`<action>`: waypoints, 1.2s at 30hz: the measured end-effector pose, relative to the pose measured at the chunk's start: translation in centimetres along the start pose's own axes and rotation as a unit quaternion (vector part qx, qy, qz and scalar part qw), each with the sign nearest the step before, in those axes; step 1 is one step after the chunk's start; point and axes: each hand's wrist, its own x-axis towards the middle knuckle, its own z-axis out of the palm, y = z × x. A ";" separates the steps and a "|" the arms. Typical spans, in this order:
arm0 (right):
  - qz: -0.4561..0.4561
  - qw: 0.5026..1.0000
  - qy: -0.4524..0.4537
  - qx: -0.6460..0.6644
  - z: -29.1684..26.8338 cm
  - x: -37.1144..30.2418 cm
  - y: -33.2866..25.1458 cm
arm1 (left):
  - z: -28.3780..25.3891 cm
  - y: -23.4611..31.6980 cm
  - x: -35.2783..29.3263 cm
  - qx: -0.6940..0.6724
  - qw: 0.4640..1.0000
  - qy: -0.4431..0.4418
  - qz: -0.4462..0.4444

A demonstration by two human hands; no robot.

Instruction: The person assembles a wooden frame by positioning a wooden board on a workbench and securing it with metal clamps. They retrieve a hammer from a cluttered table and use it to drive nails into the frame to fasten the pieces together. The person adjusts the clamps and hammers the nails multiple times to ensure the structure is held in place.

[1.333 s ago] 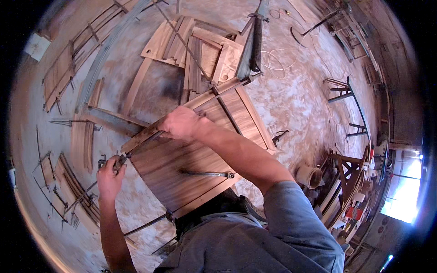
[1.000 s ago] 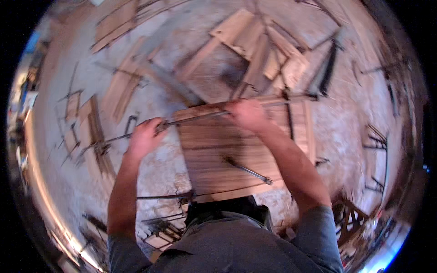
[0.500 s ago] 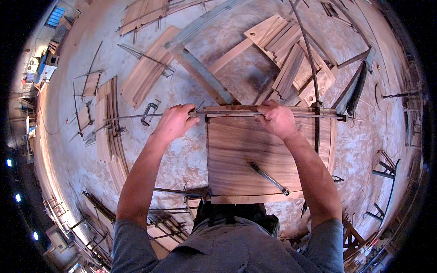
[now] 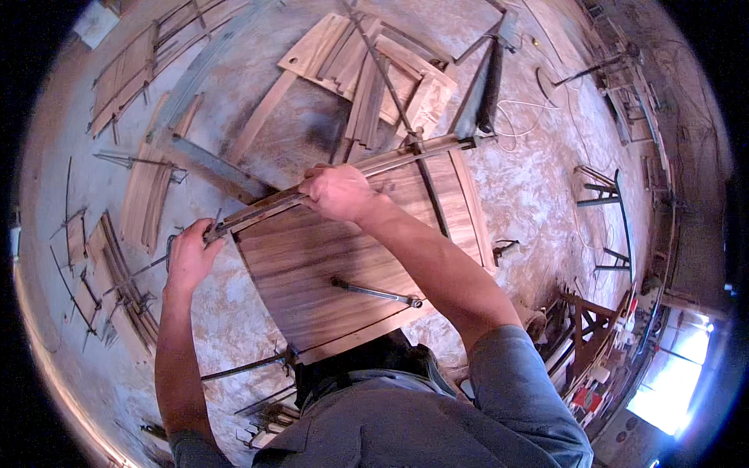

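Note:
A long metal bar clamp (image 4: 402,157) lies along the far edge of a striped wooden panel (image 4: 292,265). At the panel's far left corner, my left hand (image 4: 189,253) is closed on the clamp's jaw end, with the thin bar running on past it to the left. My right hand (image 4: 339,193) wraps round the bar partway along that edge; its fingertips are partly hidden. Across the panel's near part rests a ratchet wrench (image 4: 378,294), touched by neither hand. A second bar clamp (image 4: 431,191) crosses the panel's right side.
Beyond the panel, loose boards (image 4: 367,86) are piled on a metal frame (image 4: 222,168). Clamped boards (image 4: 117,277) lie on the floor at left. Another clamp (image 4: 246,365) sticks out at the near left corner. A dark metal stand (image 4: 616,222) and a cable (image 4: 519,117) are at right.
The view has swung to the right, so the panel now appears tilted and further left. Both hands remain on the clamp, the left one closer to the panel's corner. The wrench still lies on the panel.

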 end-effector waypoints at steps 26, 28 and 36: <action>-0.057 0.996 0.047 0.040 -0.8 0.1 0.0 | -1.0 1.5 -0.1 0.062 0.993 -0.060 0.083; -0.059 0.997 0.043 0.039 -0.7 0.1 0.1 | -0.5 1.4 -0.2 0.083 0.988 -0.057 0.120; -0.048 0.997 0.033 0.058 -0.8 0.1 0.1 | 0.8 1.9 -2.5 0.058 0.978 0.070 0.187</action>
